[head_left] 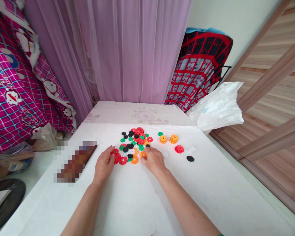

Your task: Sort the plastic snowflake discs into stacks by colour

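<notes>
Several flat, notched plastic discs lie in a loose heap in the middle of the table, among them red discs (117, 158), black discs (129, 146), green discs (141, 147) and orange discs (135, 159). At the heap's left edge rests my left hand (105, 165), its thumb and fingers apart and touching the red discs. My right hand (155, 160) is on the heap's right side, with an orange disc (143, 154) between its thumb and curled fingers. Its fingertips are partly hidden.
Right of the heap stand two orange stacks (173, 139), a red disc pile (179, 149), a black disc pile (190, 158), pale discs (191, 149) and a green disc (160, 133). A blurred brown object (76, 162) lies left. A white plastic bag (217, 106) overhangs the table's right edge.
</notes>
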Demonstrator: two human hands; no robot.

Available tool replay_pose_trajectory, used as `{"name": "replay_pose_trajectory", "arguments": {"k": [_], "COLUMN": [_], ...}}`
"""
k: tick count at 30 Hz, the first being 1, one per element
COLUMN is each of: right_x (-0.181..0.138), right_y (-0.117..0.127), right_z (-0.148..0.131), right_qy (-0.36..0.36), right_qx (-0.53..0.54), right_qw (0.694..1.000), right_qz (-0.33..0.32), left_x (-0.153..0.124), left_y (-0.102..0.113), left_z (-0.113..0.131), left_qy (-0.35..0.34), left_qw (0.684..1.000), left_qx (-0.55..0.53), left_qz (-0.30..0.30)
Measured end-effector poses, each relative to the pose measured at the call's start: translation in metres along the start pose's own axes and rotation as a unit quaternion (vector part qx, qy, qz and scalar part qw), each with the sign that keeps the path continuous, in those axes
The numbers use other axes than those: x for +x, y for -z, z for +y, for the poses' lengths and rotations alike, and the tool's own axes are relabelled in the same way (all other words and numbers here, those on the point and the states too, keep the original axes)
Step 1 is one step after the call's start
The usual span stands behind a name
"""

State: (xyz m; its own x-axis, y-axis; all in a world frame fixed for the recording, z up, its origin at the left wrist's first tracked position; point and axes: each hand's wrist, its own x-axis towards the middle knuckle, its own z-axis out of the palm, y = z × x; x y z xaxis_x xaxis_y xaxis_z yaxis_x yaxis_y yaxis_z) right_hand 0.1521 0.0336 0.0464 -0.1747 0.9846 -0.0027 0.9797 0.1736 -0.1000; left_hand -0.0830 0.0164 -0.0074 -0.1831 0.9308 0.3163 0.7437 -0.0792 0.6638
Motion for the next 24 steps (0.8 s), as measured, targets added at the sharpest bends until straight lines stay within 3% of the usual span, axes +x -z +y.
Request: {"name": "replay_pose_trajectory", "arguments": {"k": [9, 15, 20, 24], "right_x": [0.003, 0.027, 0.051, 0.067], "right_y": [0.02, 0.043, 0.063, 0.063], "right_z": [0.031, 0.09, 0.136, 0.127], "right_qy": [-0.036, -0.061, 0.03, 0.169], "right_qx": [0.055, -0.013, -0.077, -0.127], "right_qw": [0.998, 0.993, 0.994, 0.977], "right_qz": [0.009, 0.102, 0.076, -0.005], "left_x": [0.0, 0.0, 0.0, 0.001], "left_y": [-0.001, 0.001, 0.001, -0.001], "left_z": [-0.003, -0.003, -0.002, -0.004], "left_qy": [-0.011, -0.018, -0.018, -0.016], "left_qw": [1.0, 1.0, 1.0, 1.0], "left_qx": [0.009, 0.011, 0.013, 0.016], "left_qz": [0.002, 0.0, -0.001, 0.001]}}
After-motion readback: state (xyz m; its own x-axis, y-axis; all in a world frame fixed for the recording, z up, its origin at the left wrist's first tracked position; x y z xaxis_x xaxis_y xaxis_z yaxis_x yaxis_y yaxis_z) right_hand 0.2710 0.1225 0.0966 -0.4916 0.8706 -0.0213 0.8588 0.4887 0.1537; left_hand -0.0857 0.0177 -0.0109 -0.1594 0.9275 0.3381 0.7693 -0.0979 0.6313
